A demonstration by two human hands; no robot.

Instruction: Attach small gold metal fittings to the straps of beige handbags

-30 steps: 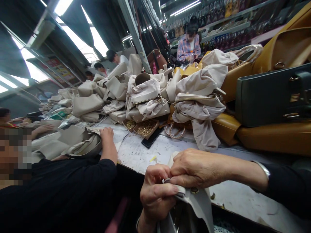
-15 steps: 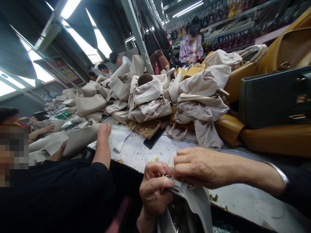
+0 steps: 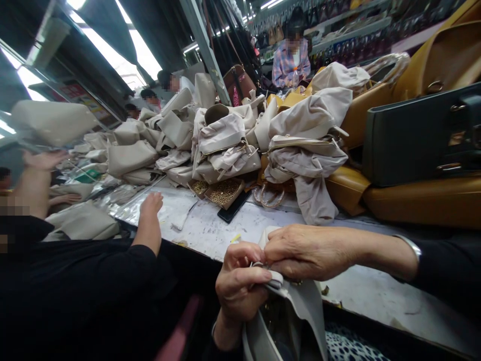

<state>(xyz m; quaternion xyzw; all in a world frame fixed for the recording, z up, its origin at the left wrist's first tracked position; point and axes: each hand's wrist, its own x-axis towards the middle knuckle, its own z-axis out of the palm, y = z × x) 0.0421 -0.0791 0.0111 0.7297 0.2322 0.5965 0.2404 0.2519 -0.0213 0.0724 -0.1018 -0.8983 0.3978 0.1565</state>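
Note:
A light grey handbag [image 3: 306, 311] hangs at the table's front edge, its opening facing up toward me. My left hand [image 3: 242, 283] is closed on its rim, thumb on top and fingers underneath, near a folded strap end. Close against it, my right hand [image 3: 306, 253] pinches the same rim from above, its fingertips bent down and partly hidden. Some metal fitting shows just below the right hand. Whether a small part sits between the fingertips cannot be made out.
Behind my hands lie a tray of small brass-coloured studs [image 3: 225, 193] and a black phone [image 3: 236, 206]. Piled grey bags [image 3: 225, 145] line the table's back. A dark green bag [image 3: 417, 140] rests on mustard bags [image 3: 424, 205] at right. At left a co-worker's arm [image 3: 148, 225] reaches over the table.
The co-worker at left has let go of a grey bag, which is now up in the air at far left. Both my hands stay at the handbag's rim with slight finger shifts.

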